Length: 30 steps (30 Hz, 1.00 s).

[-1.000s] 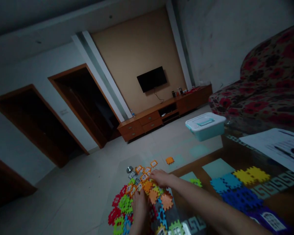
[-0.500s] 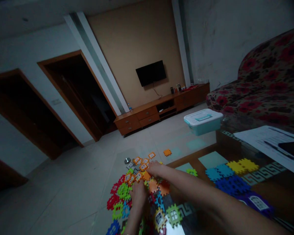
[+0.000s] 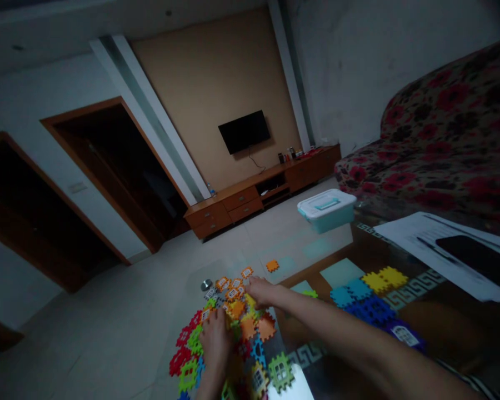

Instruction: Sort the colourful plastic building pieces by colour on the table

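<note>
My left hand reaches into a heap of notched plastic tiles, fingers curled down. Just past its fingertips is an orange window tile; whatever is under those fingers is hidden. My right hand lies at the heap's far right side, fingers bent in among orange tiles, with a yellow tile under it. Its fingertips are partly hidden. Between the hands lie plain orange tiles. Red tiles and green tiles sit left of my left hand. A green window tile lies nearer me.
On the glass table, joined blue tiles, light blue tiles and yellow tiles lie to the right. Beyond them are papers and a black phone. A lidded teal box stands at the far edge.
The view has turned slightly right. My left hand has shifted a little left over the heap, away from the orange tiles in the middle. My right hand stays near the heap's far side.
</note>
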Each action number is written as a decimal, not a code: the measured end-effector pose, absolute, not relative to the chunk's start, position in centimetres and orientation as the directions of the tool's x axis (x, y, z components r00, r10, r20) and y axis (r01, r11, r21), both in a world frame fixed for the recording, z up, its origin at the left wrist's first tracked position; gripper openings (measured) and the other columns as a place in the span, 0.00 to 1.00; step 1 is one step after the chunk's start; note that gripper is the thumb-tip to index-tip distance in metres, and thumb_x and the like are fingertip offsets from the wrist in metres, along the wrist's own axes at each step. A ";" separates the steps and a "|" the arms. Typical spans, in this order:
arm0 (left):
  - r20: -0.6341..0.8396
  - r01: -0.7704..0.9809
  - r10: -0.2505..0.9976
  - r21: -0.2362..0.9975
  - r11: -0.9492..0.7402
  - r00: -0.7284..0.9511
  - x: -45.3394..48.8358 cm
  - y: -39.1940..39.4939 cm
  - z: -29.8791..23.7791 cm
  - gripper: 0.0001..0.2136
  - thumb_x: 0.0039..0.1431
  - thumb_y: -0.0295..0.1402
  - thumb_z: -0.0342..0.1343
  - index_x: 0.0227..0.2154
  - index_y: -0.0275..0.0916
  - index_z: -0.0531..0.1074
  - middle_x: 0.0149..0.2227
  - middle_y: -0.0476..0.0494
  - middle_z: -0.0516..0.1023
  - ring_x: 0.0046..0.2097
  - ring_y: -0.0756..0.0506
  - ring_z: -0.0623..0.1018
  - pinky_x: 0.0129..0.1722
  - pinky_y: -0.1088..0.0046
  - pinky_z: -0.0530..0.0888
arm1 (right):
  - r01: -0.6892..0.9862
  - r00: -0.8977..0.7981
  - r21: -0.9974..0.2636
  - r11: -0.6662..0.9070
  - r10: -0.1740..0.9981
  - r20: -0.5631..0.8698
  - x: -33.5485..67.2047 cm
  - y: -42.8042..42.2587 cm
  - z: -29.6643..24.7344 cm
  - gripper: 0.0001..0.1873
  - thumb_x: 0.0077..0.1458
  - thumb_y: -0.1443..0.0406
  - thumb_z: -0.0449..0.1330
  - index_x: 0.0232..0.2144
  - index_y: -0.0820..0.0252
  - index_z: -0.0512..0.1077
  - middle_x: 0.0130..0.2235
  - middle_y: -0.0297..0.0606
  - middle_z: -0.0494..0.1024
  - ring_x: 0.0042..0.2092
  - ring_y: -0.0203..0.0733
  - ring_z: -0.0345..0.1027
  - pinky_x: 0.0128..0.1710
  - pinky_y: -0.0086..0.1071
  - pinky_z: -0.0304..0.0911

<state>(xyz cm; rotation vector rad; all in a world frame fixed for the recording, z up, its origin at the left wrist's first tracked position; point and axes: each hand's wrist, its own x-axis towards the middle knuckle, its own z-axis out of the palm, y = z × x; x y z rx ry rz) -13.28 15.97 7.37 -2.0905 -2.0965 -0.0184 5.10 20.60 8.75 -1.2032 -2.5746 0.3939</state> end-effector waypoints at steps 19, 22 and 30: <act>-0.059 0.753 0.770 0.265 -0.602 0.635 20.8 10.3 5.9 0.17 0.55 0.27 0.50 0.49 0.42 0.67 0.53 0.43 0.73 0.57 0.43 0.68 0.55 0.68 0.59 | 0.952 -0.097 -0.294 0.082 0.995 -0.036 44.0 8.1 2.0 0.33 0.40 0.71 0.67 0.53 0.64 0.70 0.52 0.51 0.69 0.54 0.55 0.62 0.53 0.41 0.58; -0.108 0.768 0.769 0.232 -0.597 0.630 24.0 10.4 4.8 0.19 0.54 0.26 0.51 0.50 0.40 0.66 0.54 0.41 0.72 0.58 0.42 0.67 0.55 0.66 0.58 | 0.941 -0.104 -0.326 0.090 0.994 -0.027 44.0 7.9 1.4 0.33 0.40 0.71 0.66 0.52 0.62 0.70 0.52 0.49 0.70 0.53 0.55 0.63 0.52 0.41 0.59; -0.154 0.794 0.779 0.115 -0.597 0.608 26.0 11.6 2.7 0.17 0.56 0.27 0.49 0.49 0.39 0.66 0.52 0.39 0.73 0.56 0.39 0.68 0.55 0.60 0.57 | 0.939 -0.141 -0.318 0.130 0.990 -0.014 43.4 7.7 1.0 0.31 0.43 0.71 0.65 0.52 0.59 0.70 0.50 0.47 0.71 0.52 0.55 0.63 0.50 0.43 0.59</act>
